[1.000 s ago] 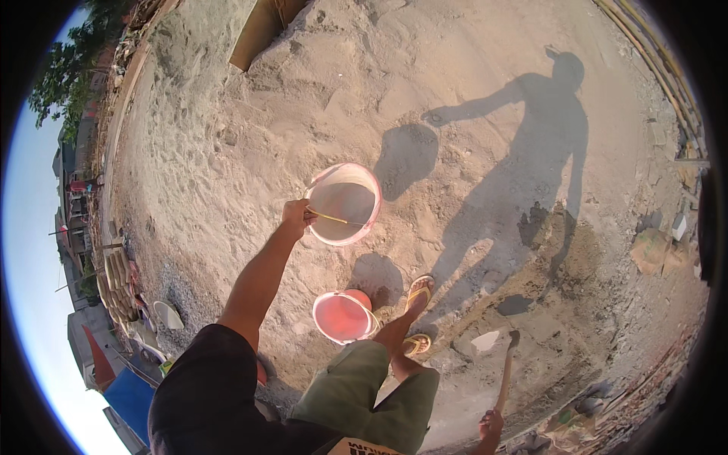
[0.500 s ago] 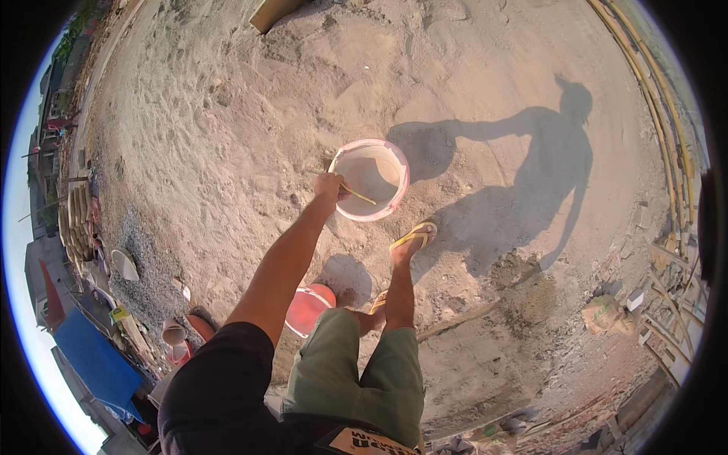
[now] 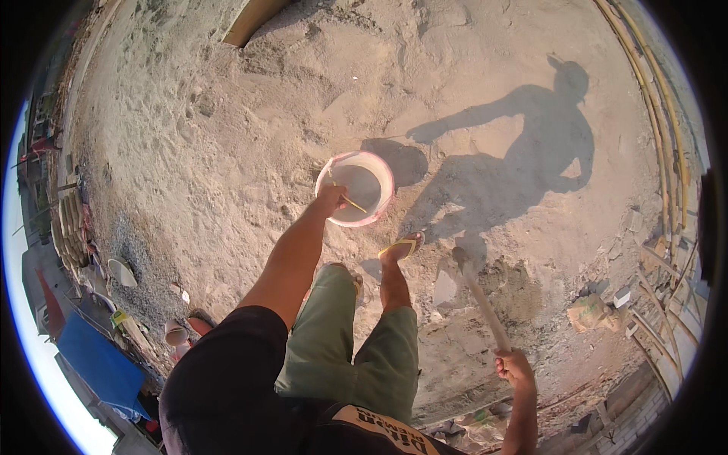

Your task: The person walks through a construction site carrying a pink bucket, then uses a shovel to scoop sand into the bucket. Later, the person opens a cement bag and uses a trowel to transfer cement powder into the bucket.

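A whitish bucket (image 3: 385,189) with a pink-red rim stands on the sandy ground ahead of my feet; its inside looks grey. Over its near-left edge my left hand (image 3: 332,199) is closed on the bucket's thin yellowish handle, one end of which sticks out across the opening. To the lower right, my right hand (image 3: 515,365) grips the wooden shaft of a hoe (image 3: 485,307). The hoe's head end points away from me, with a pale grey flat blade beside it, low over the soil.
My feet in yellow flip-flops (image 3: 402,246) stand just behind the bucket. A plank (image 3: 250,21) lies at the far edge, bamboo poles (image 3: 658,114) along the right. Timber scraps and a crumpled sack (image 3: 591,313) are at right. Gravel, a blue tarp (image 3: 98,364) and containers lie left.
My right hand has come into view with the hoe. The bucket and my left hand have shifted slightly left and nearer. My leg has stepped across where a red bucket showed.
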Motion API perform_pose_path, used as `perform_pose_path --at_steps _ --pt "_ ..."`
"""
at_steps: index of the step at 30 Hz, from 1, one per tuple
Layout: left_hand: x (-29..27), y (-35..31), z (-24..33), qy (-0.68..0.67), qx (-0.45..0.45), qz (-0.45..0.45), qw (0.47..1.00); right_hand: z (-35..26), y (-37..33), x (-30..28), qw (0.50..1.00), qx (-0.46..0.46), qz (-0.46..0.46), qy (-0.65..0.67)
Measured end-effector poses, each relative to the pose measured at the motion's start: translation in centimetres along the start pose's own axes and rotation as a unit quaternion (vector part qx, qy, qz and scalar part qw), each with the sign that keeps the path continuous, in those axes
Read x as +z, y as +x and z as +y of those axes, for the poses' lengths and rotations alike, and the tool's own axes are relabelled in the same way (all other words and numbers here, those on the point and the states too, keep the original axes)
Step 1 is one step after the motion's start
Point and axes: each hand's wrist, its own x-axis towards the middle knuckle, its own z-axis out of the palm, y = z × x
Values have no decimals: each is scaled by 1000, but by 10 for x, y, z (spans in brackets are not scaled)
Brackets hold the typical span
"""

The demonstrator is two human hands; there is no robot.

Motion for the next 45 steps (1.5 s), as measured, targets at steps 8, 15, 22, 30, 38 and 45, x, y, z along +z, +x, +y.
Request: perform_pose_path --at_steps 8,15,22,30,38,45 --pt "-66 28 -1 87 18 85 992 -19 -61 168 868 -365 90 324" --pt "-176 121 -50 344 -33 -6 939 -371 -62 216 717 -571 11 400" --pt "-195 195 -73 400 39 -69 913 -569 123 364 764 -507 91 389" --pt "-135 113 -44 226 27 -30 973 -478 188 514 954 -262 21 144" --pt "-75 95 18 155 -35 -22 987 -541 231 471 910 -291 -38 292" --pt "-80 123 6 138 -55 1 989 -500 221 494 900 -338 -24 274"
